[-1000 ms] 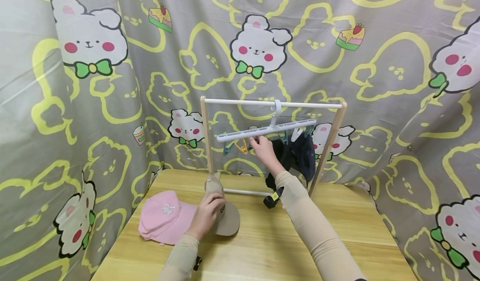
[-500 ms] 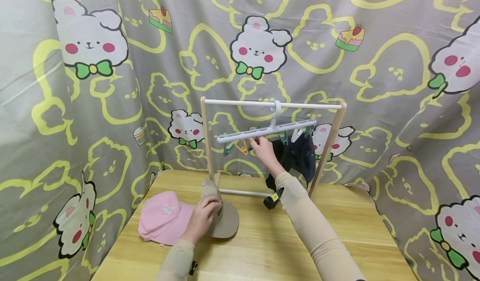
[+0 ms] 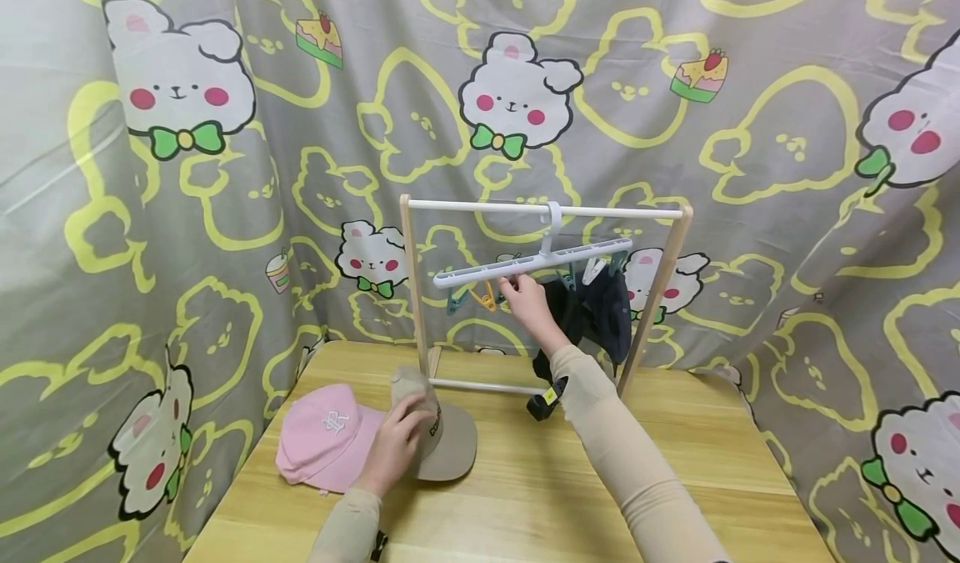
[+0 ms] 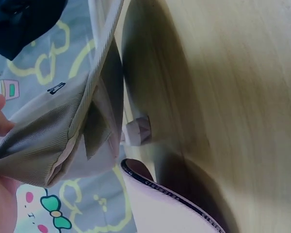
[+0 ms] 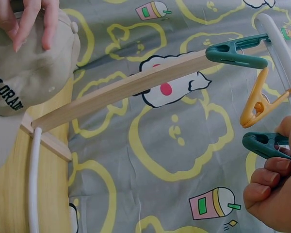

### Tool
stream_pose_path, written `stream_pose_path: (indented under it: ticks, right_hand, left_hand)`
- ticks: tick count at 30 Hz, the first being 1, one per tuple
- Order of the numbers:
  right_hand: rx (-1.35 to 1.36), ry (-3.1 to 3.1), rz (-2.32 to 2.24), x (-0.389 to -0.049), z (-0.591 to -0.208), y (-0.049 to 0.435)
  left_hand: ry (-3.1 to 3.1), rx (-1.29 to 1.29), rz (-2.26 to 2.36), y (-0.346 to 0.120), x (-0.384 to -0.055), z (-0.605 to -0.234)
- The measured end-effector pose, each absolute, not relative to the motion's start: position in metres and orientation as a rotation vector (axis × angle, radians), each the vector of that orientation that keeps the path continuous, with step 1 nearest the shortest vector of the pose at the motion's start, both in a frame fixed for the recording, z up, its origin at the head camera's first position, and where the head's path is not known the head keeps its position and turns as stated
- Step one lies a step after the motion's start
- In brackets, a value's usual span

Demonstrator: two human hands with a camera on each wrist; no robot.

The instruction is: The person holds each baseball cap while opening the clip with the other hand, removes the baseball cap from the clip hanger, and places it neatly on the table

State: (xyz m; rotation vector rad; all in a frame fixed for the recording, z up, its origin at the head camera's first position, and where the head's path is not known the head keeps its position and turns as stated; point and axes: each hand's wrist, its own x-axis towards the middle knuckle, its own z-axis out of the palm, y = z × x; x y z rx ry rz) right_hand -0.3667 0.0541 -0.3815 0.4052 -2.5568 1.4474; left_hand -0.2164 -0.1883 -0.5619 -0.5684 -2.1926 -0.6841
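Observation:
My left hand [image 3: 396, 446] grips the crown of a beige baseball cap [image 3: 453, 446], low over the table. The left wrist view looks into the underside of this cap [image 4: 48, 131], with its edge turned to the camera. Under a pale grey clip hanger [image 3: 480, 274], my right hand [image 3: 531, 309] pinches a dark green clip [image 5: 262, 144]. Beside that clip hang a yellow clip [image 5: 257, 104] and another green clip [image 5: 235, 54], both holding nothing. A dark navy cap [image 3: 607, 313] hangs at the hanger's right end, with a black cap [image 3: 564, 317] next to it, partly behind my right arm.
The hanger hooks over the white bar [image 3: 480, 205] of a small wooden rack [image 3: 414, 288]. A pink cap [image 3: 322, 434] lies on the wooden table [image 3: 585, 496], left of the beige one. A patterned curtain [image 3: 420, 12] surrounds the table.
My left hand has drawn the beige cap slightly left and toward me, away from the rack's left post. The right hand stays at the hanger.

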Motion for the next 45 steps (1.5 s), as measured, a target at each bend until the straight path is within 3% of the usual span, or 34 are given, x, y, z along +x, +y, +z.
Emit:
stream_pose_path:
  ticks: [45]
  right_hand:
    - [0.363,-2.564,1.421,-0.366,-0.382,0.053]
  left_hand:
    - [-2.311,-0.414,-0.644,-0.215,-0.199,-0.578]
